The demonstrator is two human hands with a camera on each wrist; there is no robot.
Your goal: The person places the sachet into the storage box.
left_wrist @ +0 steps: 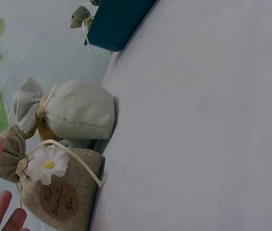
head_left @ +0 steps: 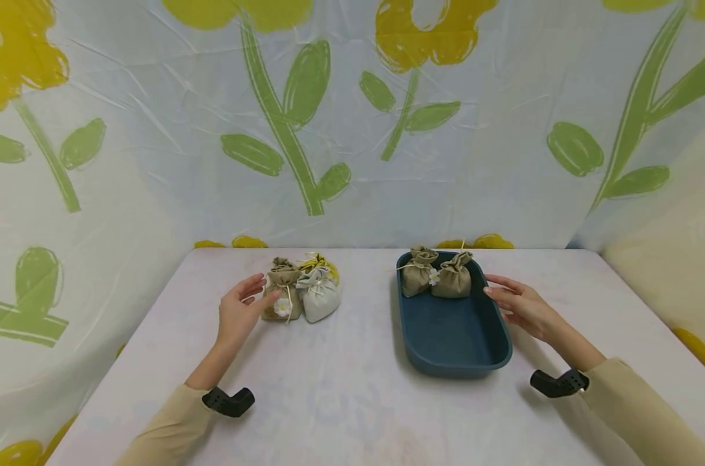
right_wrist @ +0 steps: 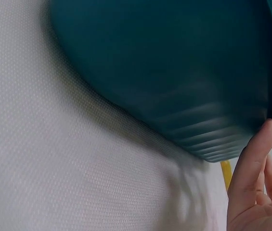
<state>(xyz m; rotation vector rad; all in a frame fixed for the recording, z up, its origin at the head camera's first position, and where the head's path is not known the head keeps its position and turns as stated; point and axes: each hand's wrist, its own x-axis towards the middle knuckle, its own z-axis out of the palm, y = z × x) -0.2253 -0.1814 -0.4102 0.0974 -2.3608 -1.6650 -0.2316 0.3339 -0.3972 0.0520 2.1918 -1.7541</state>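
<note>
Standing neck-up on the pale bench (head_left: pixel 341 401), the white-flowered tan burlap pouch (head_left: pixel 291 298) is just right of the left hand (head_left: pixel 238 316), the nearer one, its fingers parted and empty; the right hand (head_left: pixel 527 309), fingers loosely extended, touches the deep-blue rounded-rectangular tray (head_left: pixel 451 336).

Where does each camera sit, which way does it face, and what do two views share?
Head: worn on the head, facing forward and down at the table and blue tray; left hand, right hand and both sleeves show.
Left wrist: worn there, facing the labelled brown sack and white sack; part of the left hand shows at the left edge.
Right wrist: worn there, facing the tray's outer side; part of the right hand shows at lower right.
Head and left wrist share the white sack.
</note>
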